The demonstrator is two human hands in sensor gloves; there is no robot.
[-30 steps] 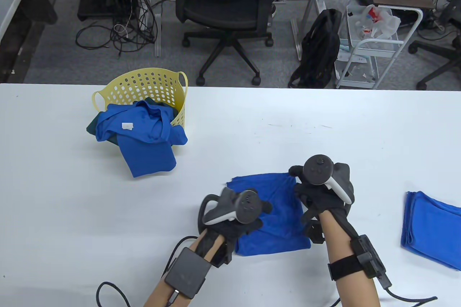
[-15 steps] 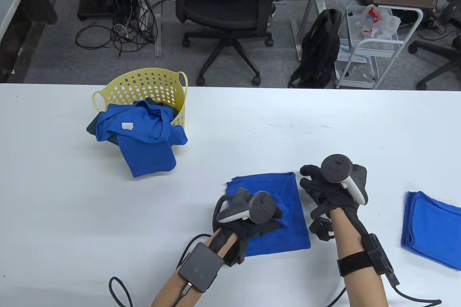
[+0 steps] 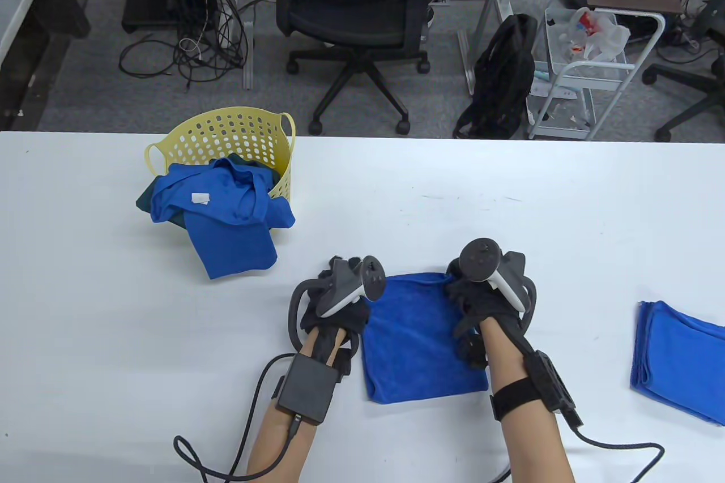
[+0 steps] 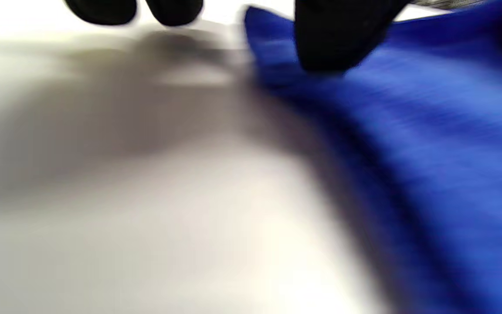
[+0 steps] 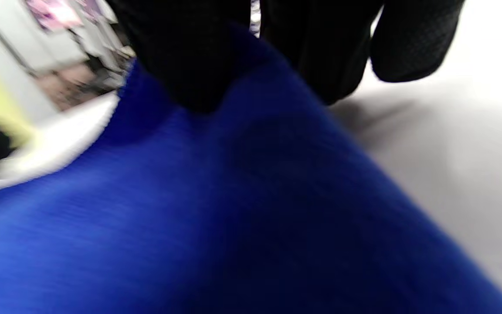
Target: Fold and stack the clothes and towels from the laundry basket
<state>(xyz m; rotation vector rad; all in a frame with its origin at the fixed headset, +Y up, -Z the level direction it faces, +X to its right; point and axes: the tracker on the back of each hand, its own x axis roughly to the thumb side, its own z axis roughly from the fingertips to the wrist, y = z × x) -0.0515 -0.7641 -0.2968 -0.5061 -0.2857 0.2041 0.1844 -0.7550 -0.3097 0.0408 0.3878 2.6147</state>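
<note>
**A:** What is seen at the left of the white table (image 3: 90, 302)?

**B:** A yellow laundry basket (image 3: 226, 135) is set near the far edge. Blue clothes (image 3: 226, 211) are heaped in it and spill over its front onto the table.

**A:** And in the middle?

**B:** A folded blue towel (image 3: 419, 336) is laid flat near the front edge. Its far left corner is held by the left hand (image 3: 334, 302); in the blurred left wrist view one gloved finger (image 4: 338, 39) is pressed on that corner, with two other fingertips beside it over bare table. Its far right corner is held by the right hand (image 3: 487, 302); in the right wrist view the cloth is pinched between gloved fingers (image 5: 190, 65).

**A:** What is found at the right?

**B:** A second folded blue towel (image 3: 679, 358) is seen well apart, partly cut off by the frame edge.
</note>
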